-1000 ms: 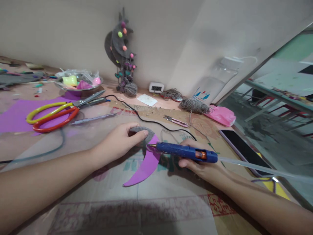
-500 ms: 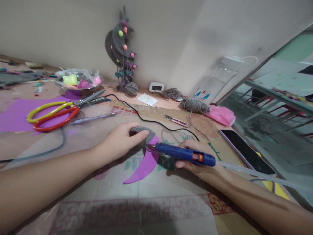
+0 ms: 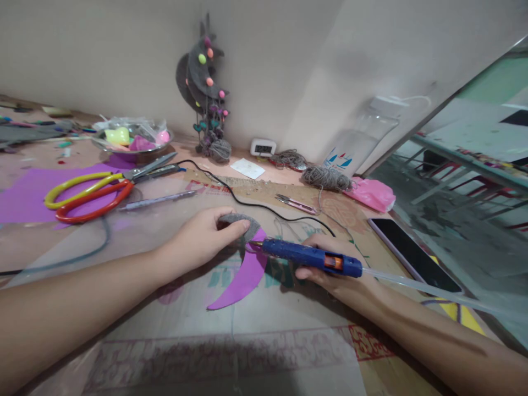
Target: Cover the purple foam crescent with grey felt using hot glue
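One cardboard-covered surface (image 3: 289, 352) by a wall (image 3: 103, 55): left hand (image 3: 198, 242) pinches felt (image 3: 244, 220), right hand (image 3: 332, 278) clenches glue gun (image 3: 305, 256).

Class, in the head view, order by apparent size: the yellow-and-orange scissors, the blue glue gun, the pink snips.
1. yellow-and-orange scissors
2. blue glue gun: nearly as long and nearer, so unsure
3. pink snips, clearly smallest

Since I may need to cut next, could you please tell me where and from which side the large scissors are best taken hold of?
Take the scissors by the yellow and orange handle loops, coming from the left. They lie flat, with the loops leftward over the purple sheet and the blades pointing right toward the bowl.
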The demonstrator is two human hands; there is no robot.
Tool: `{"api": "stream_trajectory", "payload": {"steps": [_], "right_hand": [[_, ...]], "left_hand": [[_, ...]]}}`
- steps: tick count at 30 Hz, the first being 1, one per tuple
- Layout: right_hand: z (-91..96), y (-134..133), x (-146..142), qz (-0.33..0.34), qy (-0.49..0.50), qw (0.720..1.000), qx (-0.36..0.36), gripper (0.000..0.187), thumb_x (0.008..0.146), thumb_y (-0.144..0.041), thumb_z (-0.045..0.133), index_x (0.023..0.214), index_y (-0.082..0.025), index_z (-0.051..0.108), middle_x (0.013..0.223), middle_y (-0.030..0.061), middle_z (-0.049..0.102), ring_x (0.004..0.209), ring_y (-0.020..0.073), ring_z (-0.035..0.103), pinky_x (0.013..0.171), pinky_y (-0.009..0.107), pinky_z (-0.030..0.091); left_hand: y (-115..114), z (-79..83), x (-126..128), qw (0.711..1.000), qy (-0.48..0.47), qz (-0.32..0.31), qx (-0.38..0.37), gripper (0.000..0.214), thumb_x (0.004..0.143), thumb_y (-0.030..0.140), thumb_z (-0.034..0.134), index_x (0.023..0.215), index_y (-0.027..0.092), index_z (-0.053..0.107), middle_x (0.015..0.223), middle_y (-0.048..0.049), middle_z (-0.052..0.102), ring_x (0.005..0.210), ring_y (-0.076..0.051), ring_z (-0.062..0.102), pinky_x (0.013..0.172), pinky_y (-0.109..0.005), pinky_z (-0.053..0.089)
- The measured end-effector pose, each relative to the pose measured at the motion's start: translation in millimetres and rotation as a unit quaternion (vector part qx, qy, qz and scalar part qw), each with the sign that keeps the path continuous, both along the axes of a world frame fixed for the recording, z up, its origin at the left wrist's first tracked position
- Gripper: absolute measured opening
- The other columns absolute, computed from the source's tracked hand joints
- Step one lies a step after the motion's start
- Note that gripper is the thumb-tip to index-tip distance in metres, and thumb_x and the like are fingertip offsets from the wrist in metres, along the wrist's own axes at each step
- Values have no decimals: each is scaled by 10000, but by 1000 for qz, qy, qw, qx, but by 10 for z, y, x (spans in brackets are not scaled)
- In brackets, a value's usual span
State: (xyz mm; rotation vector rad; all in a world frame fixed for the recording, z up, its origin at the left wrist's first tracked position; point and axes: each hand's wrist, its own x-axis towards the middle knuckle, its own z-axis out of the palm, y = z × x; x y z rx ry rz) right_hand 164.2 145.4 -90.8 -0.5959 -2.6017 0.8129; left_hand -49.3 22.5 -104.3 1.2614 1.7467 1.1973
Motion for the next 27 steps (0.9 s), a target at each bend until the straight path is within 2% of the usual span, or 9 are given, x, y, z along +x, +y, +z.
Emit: {"api": "stream_trajectory", "payload": {"steps": [8,17,27], "right_hand": [[33,-5,2,-18,-24,999,21,327,725,-496,662,659,-190,566,572,13,574,526,148,518,471,262,371],[-34,29,18,-61,-17,998,-12,337,692,-525,670,630,-229,520,536,6,515,514,168,479,423,279,331],[-6,57,18,-64,-26,998,-4,368,698,-560,638,608,-235,492,534,-15,507,488,166,476,432,287,362]], "left_hand": [[-7,38,15,1000,5,7,7,224,815,350,532,681,172,558,600,47,536,549,-102,479,523,-220,364],[-3,30,16,1000,-22,3,12,216,815,350,539,691,174,562,603,44,536,565,-101,490,543,-215,389],[-14,62,24,1000,-28,9,-5,205,815,335,528,688,175,543,612,49,524,588,-107,492,569,-217,379]]}}
